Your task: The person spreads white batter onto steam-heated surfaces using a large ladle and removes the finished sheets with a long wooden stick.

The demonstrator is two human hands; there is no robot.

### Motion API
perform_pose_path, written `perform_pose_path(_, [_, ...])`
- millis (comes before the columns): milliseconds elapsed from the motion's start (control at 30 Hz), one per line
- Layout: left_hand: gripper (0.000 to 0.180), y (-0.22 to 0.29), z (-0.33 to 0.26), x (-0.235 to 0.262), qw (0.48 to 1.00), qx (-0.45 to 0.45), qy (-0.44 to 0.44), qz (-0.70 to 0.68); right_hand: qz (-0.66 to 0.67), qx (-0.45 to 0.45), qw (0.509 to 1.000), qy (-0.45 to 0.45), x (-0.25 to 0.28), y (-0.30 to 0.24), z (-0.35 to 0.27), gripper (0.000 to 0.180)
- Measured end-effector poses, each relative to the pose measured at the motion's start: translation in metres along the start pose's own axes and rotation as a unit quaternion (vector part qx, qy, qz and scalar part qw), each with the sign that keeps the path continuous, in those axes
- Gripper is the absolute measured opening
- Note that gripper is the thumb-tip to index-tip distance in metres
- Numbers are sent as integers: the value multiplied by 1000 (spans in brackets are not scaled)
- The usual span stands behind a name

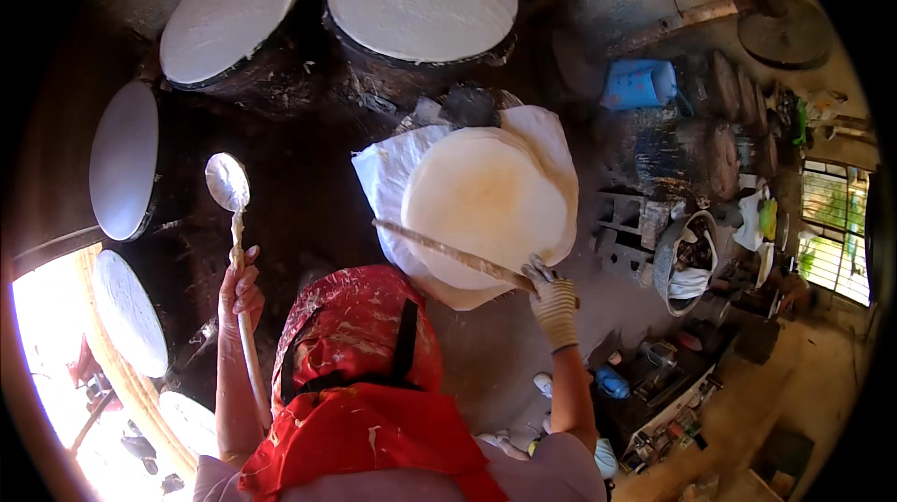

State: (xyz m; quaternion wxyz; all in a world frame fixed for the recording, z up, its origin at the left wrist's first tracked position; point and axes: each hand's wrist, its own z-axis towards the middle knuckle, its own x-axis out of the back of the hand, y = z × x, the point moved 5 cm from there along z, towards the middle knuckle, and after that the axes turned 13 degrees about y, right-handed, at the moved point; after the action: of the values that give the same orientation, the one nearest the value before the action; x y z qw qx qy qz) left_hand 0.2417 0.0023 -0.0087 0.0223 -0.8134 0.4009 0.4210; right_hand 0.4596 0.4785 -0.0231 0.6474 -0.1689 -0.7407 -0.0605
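Observation:
My left hand (240, 289) is closed around the shaft of a long-handled ladle (227, 183). The ladle stands raised, bowl up, with pale batter coating its bowl and upper handle. On my right hand (553, 306) is a knitted work glove, and its fingers grip one end of a long thin wooden stick (448, 253). That stick slants across the near part of a stack of round, pale flatbreads (491, 189), browned at the middle. Under the stack lies a white plastic sheet (551, 133). Whether the stick touches the top flatbread I cannot tell.
Round griddles covered in white curve around the left and far side, including one far left (234, 12) and one far middle (422, 0). To the right are a blue container (640, 84), concrete blocks (624, 212) and a large tub (665, 264). My red apron (360, 334) fills the near middle.

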Motion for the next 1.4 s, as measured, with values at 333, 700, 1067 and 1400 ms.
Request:
perform_pose_path(333, [43, -17, 18, 7, 1000, -3, 25, -16, 4, -52, 993, 106, -192, -89, 130, 52])
perform_pose_path(700, [37, -12, -34, 164, 959, -135, 158, -194, 534, -132, 779, -301, -214, -252, 169, 47])
perform_pose_path(1067, [45, -192, -117, 292, 824, -291, 336, -352, 271, 64, 734, -620, -145, -474, 90, 52])
perform_pose_path(1400, [38, -292, -116, 433, 680, -210, 624, -323, -102, 702, 575, -408, -189, -530, -42, 43])
